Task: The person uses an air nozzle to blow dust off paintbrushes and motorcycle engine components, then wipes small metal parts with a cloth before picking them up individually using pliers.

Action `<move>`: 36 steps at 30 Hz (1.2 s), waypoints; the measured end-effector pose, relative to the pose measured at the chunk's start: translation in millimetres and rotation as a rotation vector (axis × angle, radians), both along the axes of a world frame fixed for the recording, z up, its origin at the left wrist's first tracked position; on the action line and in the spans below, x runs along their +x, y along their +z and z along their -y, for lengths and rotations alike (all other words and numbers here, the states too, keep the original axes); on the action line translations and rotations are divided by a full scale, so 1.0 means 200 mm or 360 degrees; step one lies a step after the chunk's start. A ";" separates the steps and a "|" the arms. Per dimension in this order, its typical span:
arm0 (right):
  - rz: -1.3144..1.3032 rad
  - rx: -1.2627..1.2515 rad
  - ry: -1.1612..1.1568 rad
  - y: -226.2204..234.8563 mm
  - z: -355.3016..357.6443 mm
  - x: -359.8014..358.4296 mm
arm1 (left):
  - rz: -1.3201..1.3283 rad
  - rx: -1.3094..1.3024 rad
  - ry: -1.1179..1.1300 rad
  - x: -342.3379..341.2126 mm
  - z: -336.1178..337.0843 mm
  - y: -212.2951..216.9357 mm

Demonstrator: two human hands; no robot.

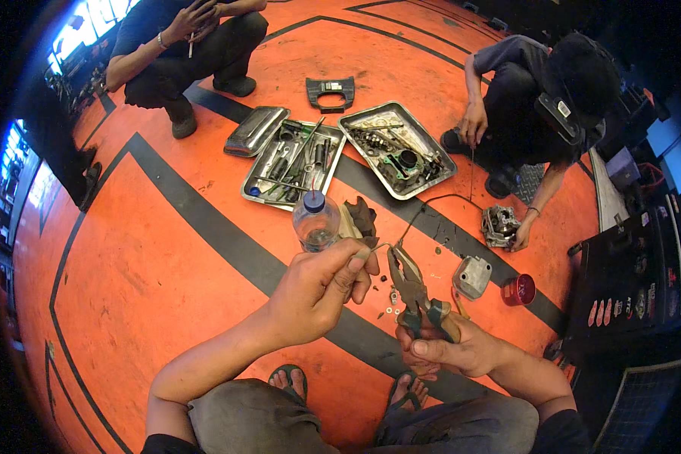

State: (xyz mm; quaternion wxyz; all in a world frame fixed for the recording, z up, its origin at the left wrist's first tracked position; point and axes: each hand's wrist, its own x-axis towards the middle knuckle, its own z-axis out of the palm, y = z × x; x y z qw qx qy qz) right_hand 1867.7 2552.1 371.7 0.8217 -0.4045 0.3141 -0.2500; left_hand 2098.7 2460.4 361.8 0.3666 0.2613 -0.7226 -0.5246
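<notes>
My left hand [318,287] is closed in a pinch on a thin, pale wire [383,246] that bends toward the plier tips. My right hand [461,348] grips combination pliers [408,284] by their dark green handles, jaws pointing up and away. The jaw tips are at the wire; whether they bite on it is too small to tell. A dark, thin cable [425,206] curves from near the jaws toward the engine part on the right; whether it joins the wire cannot be made out. Just beyond my left hand stands a clear plastic bottle [316,225] with a blue cap.
Ahead lie a metal tool tray [253,189] and a tray of engine parts [390,193]. A crouching co-worker [537,113] touches an engine part [499,225]; another person [197,68] squats far left. Nearby are a grey cover [473,277], a red tin [519,290] and a dark cabinet [628,280].
</notes>
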 end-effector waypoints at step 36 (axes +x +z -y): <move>0.0026 -0.0245 0.0048 0.02 0.01 0.01 | -0.0323 0.0517 -0.0465 -0.01 -0.02 0.09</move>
